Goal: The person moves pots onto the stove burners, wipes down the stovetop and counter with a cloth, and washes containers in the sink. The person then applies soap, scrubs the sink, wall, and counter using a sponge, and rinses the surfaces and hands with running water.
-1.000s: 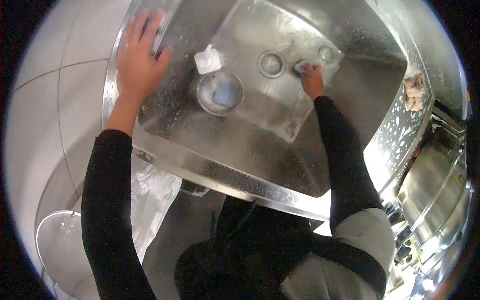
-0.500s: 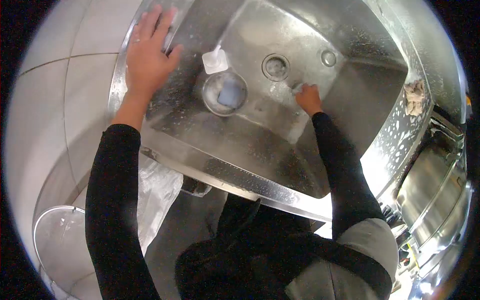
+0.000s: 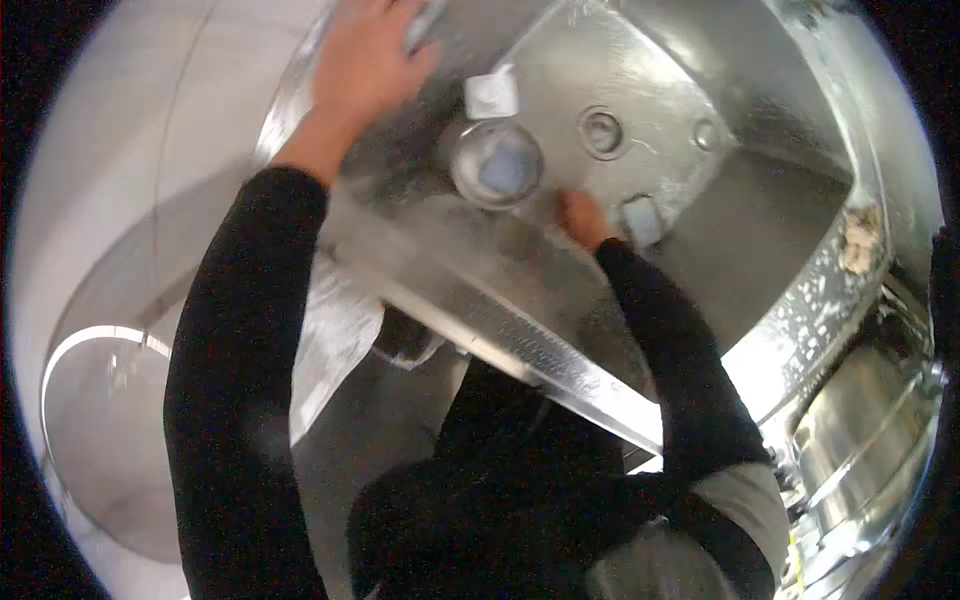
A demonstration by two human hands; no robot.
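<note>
Sink (image 3: 545,65) lies below me, its metal wet and shiny. My left hand (image 3: 370,60) is at the left rim (image 3: 290,105), wide, the thumb standing well apart from the fingers; the top edge of the view cuts off the fingertips. I cannot tell how firmly it presses on the metal. My right hand (image 3: 583,220) is low in the sink, narrow, with the fingers drawn in. It is blurred, so I cannot tell whether anything is in it or whether it touches the metal.

Pad (image 3: 642,220), pale with a darker border, lies flat on the sink floor just beside my right wrist, on the right. Bowl (image 3: 497,165) sits to the left of my right hand, apart from it, with a light blue cloth (image 3: 508,168) inside and something whitish around the cloth. Bottle (image 3: 492,94), white with a small spout, stands just beyond the bowl. Drain (image 3: 602,132) is to the right of the bowl, and a smaller round fitting (image 3: 705,133) is farther right.

On the right rim, among white spots of foam or water, lies a crumpled tan rag (image 3: 861,238). A big metal pot (image 3: 862,430) is outside the sink on the right. Down on my left are a round bin (image 3: 105,430) and a sheet of plastic (image 3: 335,340).
</note>
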